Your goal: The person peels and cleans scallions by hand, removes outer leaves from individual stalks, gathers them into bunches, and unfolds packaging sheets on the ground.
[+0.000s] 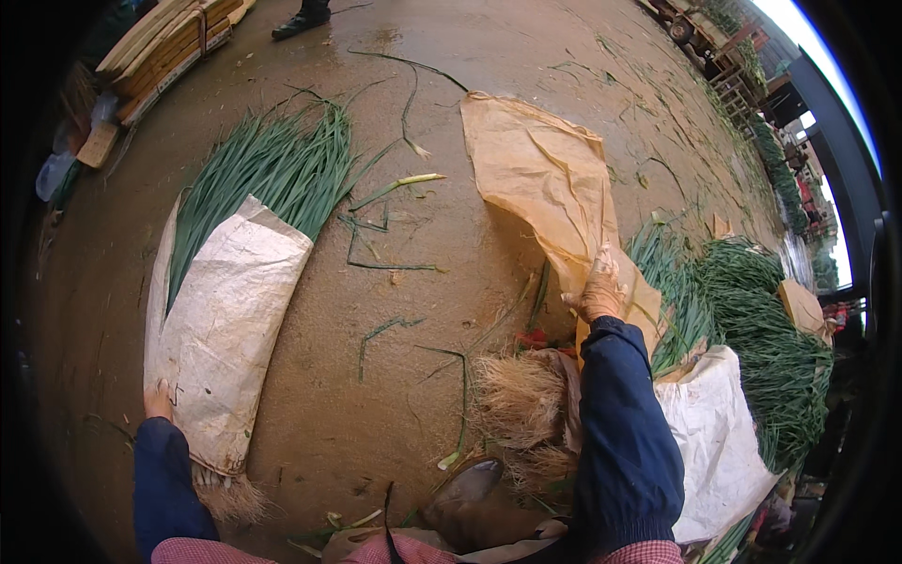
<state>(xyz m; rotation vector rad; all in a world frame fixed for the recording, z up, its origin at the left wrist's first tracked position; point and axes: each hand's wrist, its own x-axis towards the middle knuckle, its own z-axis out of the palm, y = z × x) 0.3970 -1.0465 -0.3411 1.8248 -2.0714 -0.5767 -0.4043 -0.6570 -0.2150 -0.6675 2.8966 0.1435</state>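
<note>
On the left lies a bundle of green onions (272, 169), its long leaves fanning out at the far end and its roots (228, 496) showing at the near end. A whitish paper wrapper (235, 329) is folded around its stems. My left hand (160, 399) grips the left edge of this wrapped bundle, with most of its fingers hidden. My right hand (598, 289) is closed on a crumpled tan paper sheet (540, 155), which stretches away from it over the ground. Beneath my right forearm, pale root clumps (519, 399) stick out, partly hidden by the sleeve.
More green onion bundles (761, 320) and a white wrapper (714, 442) lie at the right. Loose leaves and stalks (399, 188) litter the wet brown ground (376, 310). Stacked wooden boards (169, 52) stand far left, near another person's shoe (301, 23). A boot (474, 484) shows below.
</note>
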